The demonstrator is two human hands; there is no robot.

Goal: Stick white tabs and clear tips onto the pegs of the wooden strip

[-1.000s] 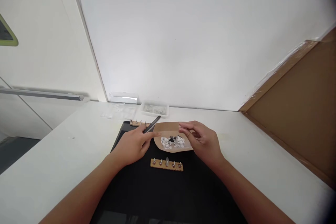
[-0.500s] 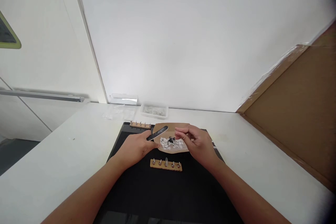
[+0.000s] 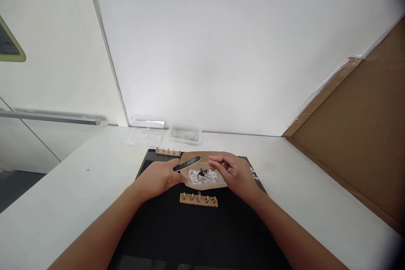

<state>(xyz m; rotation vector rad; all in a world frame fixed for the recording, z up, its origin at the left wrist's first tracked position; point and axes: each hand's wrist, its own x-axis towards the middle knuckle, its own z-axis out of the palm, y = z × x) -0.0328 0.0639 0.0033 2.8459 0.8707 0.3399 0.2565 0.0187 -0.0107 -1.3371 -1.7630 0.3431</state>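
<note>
My left hand (image 3: pixel 160 177) is closed around one end of a dark nail file (image 3: pixel 189 163), whose free end points right. To its right, my right hand (image 3: pixel 234 173) has thumb and index finger pinched together; whatever sits between them is too small to make out. Beneath both hands lies a brown paper sheet (image 3: pixel 191 157) with many small white pieces (image 3: pixel 194 176) and a black scrap (image 3: pixel 201 173) on it. Nearer to me stands a wooden strip (image 3: pixel 195 202) with several metal pegs, the middle one carrying a clear nail tip (image 3: pixel 199 196).
Everything at hand rests on a black board (image 3: pixel 193 236) on a white table (image 3: pixel 88 194). A second pegged strip (image 3: pixel 167 152) is at its far left corner. Behind are a clear plastic tray (image 3: pixel 185 134) and plastic bags (image 3: pixel 142 137). A cardboard panel (image 3: pixel 354 135) stands at right.
The view has shifted slightly, so the scene sits a little lower and further left. The file lies a bit flatter in my left hand. My right hand keeps its pinch.
</note>
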